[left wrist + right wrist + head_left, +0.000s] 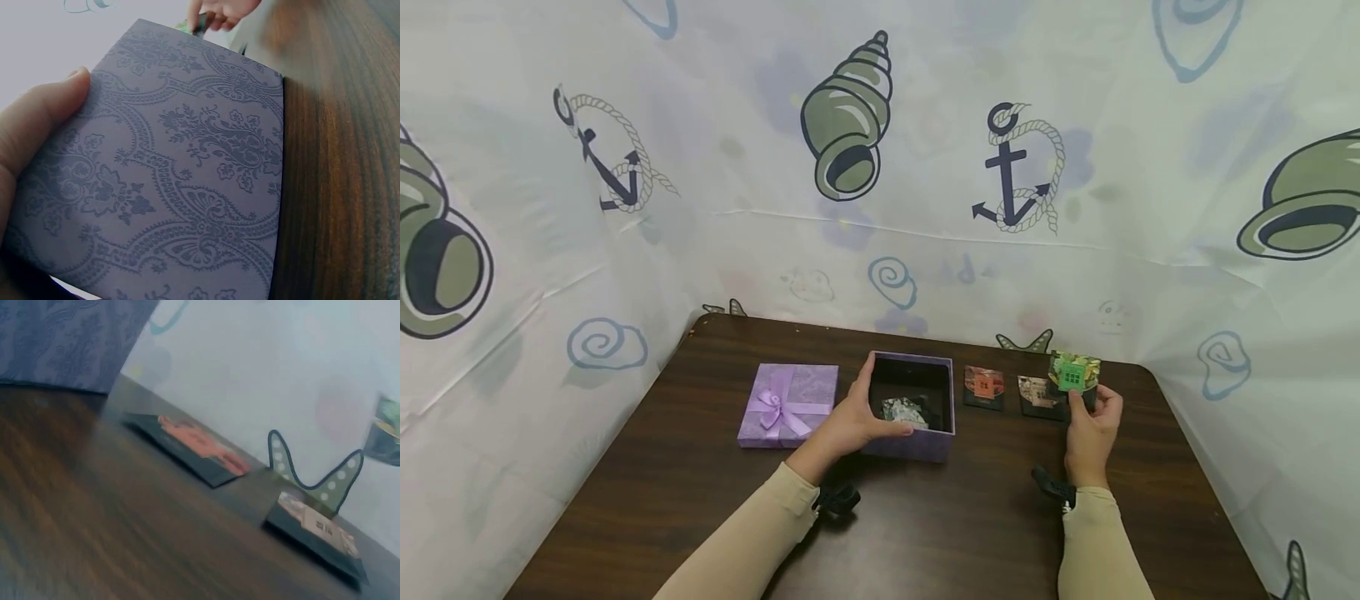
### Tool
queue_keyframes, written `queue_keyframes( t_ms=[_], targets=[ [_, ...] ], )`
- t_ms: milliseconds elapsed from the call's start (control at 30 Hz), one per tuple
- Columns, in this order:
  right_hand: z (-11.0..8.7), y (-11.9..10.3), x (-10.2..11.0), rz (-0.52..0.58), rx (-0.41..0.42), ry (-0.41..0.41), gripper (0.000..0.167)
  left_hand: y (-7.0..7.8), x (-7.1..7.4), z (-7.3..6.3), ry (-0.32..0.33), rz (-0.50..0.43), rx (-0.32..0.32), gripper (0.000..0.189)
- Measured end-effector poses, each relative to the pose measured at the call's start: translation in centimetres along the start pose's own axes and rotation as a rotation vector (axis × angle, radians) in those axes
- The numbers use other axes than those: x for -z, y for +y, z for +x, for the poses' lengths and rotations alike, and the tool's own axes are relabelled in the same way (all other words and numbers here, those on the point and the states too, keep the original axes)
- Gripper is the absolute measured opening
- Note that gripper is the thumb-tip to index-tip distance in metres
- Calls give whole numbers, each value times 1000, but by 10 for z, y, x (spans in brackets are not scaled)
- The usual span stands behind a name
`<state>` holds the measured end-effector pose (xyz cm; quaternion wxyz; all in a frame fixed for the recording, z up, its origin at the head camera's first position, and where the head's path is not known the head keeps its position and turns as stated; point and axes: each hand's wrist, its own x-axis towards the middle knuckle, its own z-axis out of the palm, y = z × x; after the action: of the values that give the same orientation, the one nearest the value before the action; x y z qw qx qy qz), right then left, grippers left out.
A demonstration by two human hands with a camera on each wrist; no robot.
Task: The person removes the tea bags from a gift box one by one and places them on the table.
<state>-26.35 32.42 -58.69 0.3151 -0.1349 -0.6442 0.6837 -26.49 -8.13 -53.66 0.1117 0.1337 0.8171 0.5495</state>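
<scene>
My left hand (850, 421) grips the near left corner of an open purple gift box (917, 446), thumb along the front rim and fingers at the left wall. Its embossed floral wall (187, 156) fills the left wrist view. Inside the box's dark interior lies a crinkled silvery packet (904, 411). Over at the right, my right hand (1092, 433) pinches a small flat black packet with a green label (1075, 371) by its lower edge, raised and facing me. Below and left of it lies a beige-labelled packet (1039, 396), partly overlapped by the held one in the head view.
A red-labelled packet (983, 387) lies between the box and the beige one. Left of the box sits the purple lid (790, 408) with a ribbon bow. A patterned cloth (925, 283) hangs behind the brown wooden table (940, 533) and at both sides.
</scene>
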Motion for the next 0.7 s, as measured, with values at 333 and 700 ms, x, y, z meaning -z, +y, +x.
queue_keyframes(
  t_ms=[333,700],
  targets=[
    [9,1,32,-289,139,76,44,-5,0,2,10,19,7,147],
    [17,13,42,-445,-6,154,39,-4,1,3,2,2,5,149]
  ],
)
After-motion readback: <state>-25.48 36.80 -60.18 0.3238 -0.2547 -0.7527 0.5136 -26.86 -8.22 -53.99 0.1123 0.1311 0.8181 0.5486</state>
